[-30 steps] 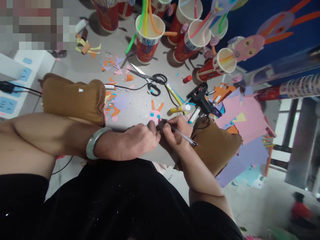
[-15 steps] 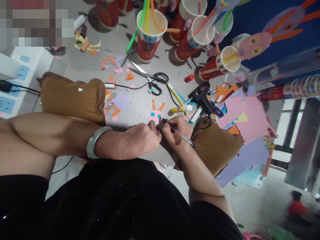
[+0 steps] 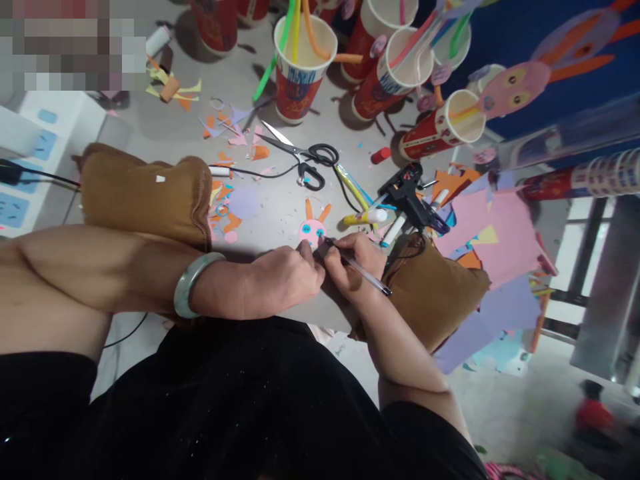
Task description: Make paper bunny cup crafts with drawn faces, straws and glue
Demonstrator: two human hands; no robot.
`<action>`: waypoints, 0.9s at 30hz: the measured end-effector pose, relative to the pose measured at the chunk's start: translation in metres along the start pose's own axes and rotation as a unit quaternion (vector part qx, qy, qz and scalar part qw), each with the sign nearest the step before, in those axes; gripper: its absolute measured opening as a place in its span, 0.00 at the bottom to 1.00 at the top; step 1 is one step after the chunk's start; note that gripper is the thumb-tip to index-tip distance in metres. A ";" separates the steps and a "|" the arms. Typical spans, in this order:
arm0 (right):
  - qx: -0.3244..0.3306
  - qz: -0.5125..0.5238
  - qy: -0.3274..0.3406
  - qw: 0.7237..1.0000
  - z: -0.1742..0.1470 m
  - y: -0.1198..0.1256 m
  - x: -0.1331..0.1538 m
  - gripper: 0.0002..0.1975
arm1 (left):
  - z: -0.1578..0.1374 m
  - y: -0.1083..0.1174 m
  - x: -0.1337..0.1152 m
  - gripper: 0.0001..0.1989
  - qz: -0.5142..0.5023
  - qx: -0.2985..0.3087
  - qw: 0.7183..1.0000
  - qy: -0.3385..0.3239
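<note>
Pink paper rabbit (image 3: 312, 231) lies touching left hand (image 3: 283, 280) fingers (image 3: 303, 251).

Dim, soft overhead light — edges warped, lower right corner blurred.

The paper rabbit face (image 3: 313, 231) lies flat on the grey bench (image 3: 280, 200) just beyond my knuckles: a small pink disc with two blue eyes and two orange ears fanning away from me. The pen (image 3: 357, 268) I hold is thin, with a clear barrel and dark ends, slanted low, its tip touching the disc's near right edge.
</note>
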State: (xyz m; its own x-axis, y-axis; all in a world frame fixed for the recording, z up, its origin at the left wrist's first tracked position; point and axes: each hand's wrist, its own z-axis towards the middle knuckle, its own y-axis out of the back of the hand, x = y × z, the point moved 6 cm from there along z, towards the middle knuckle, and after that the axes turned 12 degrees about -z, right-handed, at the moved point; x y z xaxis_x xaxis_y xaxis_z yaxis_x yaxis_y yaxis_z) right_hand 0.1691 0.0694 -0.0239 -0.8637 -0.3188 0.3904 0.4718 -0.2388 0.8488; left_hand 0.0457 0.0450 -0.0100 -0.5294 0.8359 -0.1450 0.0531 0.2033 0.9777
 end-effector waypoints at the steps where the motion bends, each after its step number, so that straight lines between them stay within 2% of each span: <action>1: 0.002 -0.003 0.000 1.000 0.000 0.000 0.000 0.04 | -0.001 -0.001 0.000 0.25 0.003 -0.008 1.000 -0.001; 7: 0.018 -0.006 -0.014 1.000 -0.001 -0.003 -0.004 0.04 | -0.002 -0.002 0.000 0.24 -0.003 -0.024 1.000 -0.002; 16: -0.002 -0.009 0.007 1.000 0.000 0.000 -0.002 0.04 | 0.001 0.005 0.003 0.25 -0.040 0.041 0.998 0.004; 22: -0.011 -0.012 0.001 1.000 0.000 0.000 -0.002 0.04 | 0.000 0.004 0.003 0.25 -0.031 0.020 0.999 0.003; 27: -0.007 -0.021 0.008 1.000 0.001 -0.001 -0.001 0.04 | 0.001 0.002 0.002 0.26 -0.026 0.029 0.999 0.004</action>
State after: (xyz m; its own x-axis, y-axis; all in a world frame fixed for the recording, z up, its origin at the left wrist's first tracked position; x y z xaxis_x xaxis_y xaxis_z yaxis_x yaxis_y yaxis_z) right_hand 0.1696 0.0707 -0.0250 -0.8804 -0.3221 0.3481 0.4370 -0.2660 0.8592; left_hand 0.0456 0.0475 -0.0080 -0.5398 0.8191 -0.1938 0.0737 0.2754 0.9585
